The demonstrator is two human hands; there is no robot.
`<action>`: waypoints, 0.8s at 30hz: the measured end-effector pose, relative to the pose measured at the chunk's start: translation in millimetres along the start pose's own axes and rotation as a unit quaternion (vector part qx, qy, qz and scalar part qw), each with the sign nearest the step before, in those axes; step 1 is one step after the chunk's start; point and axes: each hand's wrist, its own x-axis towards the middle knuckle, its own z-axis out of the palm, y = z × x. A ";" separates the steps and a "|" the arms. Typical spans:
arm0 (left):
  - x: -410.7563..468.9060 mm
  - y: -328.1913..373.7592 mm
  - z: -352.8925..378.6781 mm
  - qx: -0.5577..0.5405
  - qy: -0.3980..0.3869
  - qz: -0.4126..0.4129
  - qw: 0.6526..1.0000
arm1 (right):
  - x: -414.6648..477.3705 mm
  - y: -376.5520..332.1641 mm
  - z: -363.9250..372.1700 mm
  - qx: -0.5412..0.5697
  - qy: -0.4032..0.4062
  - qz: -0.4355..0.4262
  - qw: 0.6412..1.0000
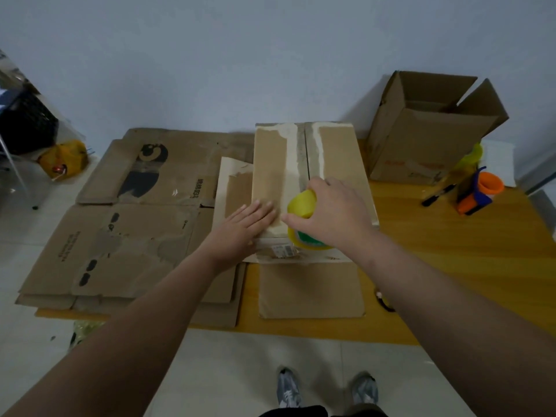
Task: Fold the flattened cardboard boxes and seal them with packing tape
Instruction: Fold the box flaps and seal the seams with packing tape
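Observation:
A folded cardboard box stands on the wooden table, its two top flaps closed along a centre seam with torn pale strips. My left hand lies flat on the left flap near the box's front edge. My right hand grips a yellow roll of packing tape over the seam at the near end of the box. A front flap of the box hangs down toward me.
Several flattened cardboard boxes are stacked on the left of the table. An open upright box stands at the back right. An orange and blue tape dispenser and a black pen lie at the right. Another tape roll sits beside my right forearm.

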 end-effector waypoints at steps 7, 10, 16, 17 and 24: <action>-8.8 -6.7 21.1 -0.043 0.092 0.076 0.992 | 4.8 -1.5 2.9 -0.026 -0.002 -0.003 1.000; -9.2 -7.7 22.8 -0.022 0.100 0.080 0.991 | 2.2 2.5 2.1 -0.025 -0.004 -0.013 1.000; -17.0 16.5 10.6 0.090 0.071 0.012 0.993 | -2.4 25.4 -6.4 0.244 -0.067 -0.031 0.967; -17.6 26.0 8.7 0.091 0.052 -0.019 0.994 | -4.8 30.9 -7.4 0.295 -0.065 -0.017 0.953; -17.3 62.9 3.3 0.064 -0.014 -0.157 0.985 | -11.4 40.8 10.0 0.504 -0.030 0.089 0.858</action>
